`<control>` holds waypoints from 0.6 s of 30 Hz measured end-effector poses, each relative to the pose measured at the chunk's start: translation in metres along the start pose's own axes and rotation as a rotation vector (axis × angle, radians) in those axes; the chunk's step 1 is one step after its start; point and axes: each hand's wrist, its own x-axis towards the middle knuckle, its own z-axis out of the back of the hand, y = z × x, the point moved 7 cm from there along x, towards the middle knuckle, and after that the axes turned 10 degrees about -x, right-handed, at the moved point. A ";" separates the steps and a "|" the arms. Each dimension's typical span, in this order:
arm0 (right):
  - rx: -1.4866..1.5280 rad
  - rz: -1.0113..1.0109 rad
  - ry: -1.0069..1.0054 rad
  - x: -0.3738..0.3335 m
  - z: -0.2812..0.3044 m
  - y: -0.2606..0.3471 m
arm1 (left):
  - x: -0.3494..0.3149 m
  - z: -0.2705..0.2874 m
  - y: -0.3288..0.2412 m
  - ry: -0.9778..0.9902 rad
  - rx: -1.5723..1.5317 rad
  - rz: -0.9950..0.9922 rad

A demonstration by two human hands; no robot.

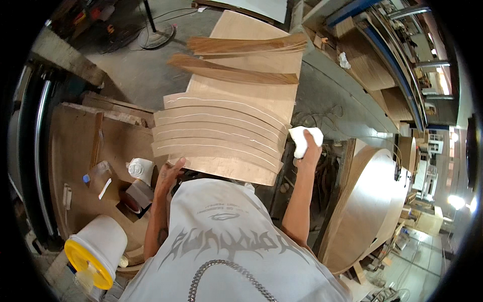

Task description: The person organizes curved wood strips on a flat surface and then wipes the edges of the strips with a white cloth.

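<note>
A white plastic squeeze bottle (pixel 304 140) is gripped in my right hand (pixel 311 147), its narrow end pointing left over the right edge of the wooden board (pixel 236 173). Several curved veneer-like wood strips (pixel 216 133) lie overlapped across the board, with thin white lines of what looks like glue along them. At the board's near left corner, my left hand (pixel 172 170) rests against the edge with its fingers apart and holds nothing. Farther up the board lie two bundles of darker curved wood strips (pixel 241 46), fanned out at their ends.
To the left, a wooden surface (pixel 75 146) bears a white container (pixel 141 169) and a roll of tape (pixel 132 202). A white bucket with a yellow rim (pixel 100 246) is at lower left. Stacked curved panels (pixel 359 196) stand at right. A stand base (pixel 157 38) sits on the floor.
</note>
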 end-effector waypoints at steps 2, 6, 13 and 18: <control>0.167 -0.100 0.147 -0.020 -0.006 0.009 | -0.023 0.003 -0.026 0.089 0.473 -0.051; 0.260 0.092 0.287 -0.104 -0.049 0.047 | -0.077 -0.019 -0.089 0.272 0.494 -0.379; -0.473 0.972 1.258 -0.270 -0.186 0.088 | -0.118 -0.037 -0.145 0.955 -1.089 -0.443; -0.455 0.737 1.201 -0.258 -0.193 0.074 | -0.054 0.074 -0.083 0.055 -1.023 -0.368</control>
